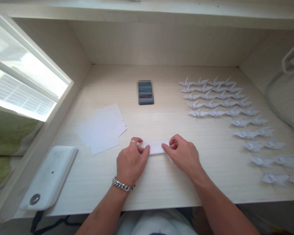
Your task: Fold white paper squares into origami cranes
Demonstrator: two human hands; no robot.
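A small folded sheet of white paper (156, 148) lies near the front middle of the desk, longer from side to side than it is deep. My left hand (132, 160) grips its left end, with the thumb on the near edge and the fingers curled behind. At the other end, my right hand (183, 151) pinches the paper between thumb and curled fingers. Parts of both ends are hidden by my fingers. Loose white paper sheets (100, 129) overlap in a fanned pile to the left of my hands.
Several rows of white paper cranes (220, 102) stand on the right side of the desk (161, 182). A dark phone-like object (145, 93), blurred on screen, lies behind the paper. A white device (51, 176) with a strap sits front left, beside the window (26, 71). A shelf edge (147, 16) spans overhead.
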